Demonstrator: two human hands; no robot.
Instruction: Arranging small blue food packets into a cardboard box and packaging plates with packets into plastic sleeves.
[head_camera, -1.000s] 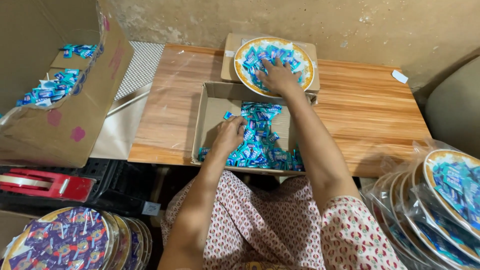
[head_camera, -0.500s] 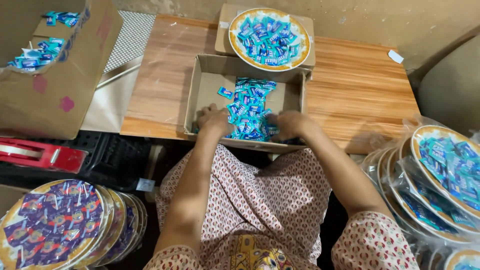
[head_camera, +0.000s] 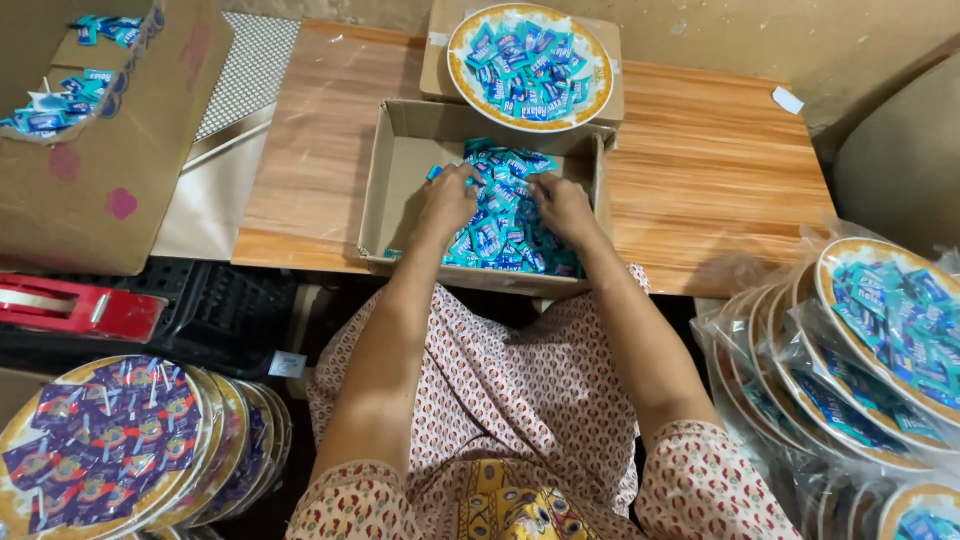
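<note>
Both hands are down in the box, an open cardboard one sitting on the wooden table right in front of the person. The left hand lies palm-down on the pile of blue sachets, fingers curled loosely into the packets, and the right hand does the same just beside it, fingers bent and pressing on the heap. Can't really tell if either one is actually pinching a sachet or just resting on them. The sachets fill the right half of the box, the left part shows bare cardboard. Just behind the box there's a round plate heaped with the same blue packets, sitting on a flat carton. Off to the right, a stack of wrapped plates with blue sachets, and bottom left a stack with purple ones. A red tape dispenser is on the left, near a bigger carton.
</note>
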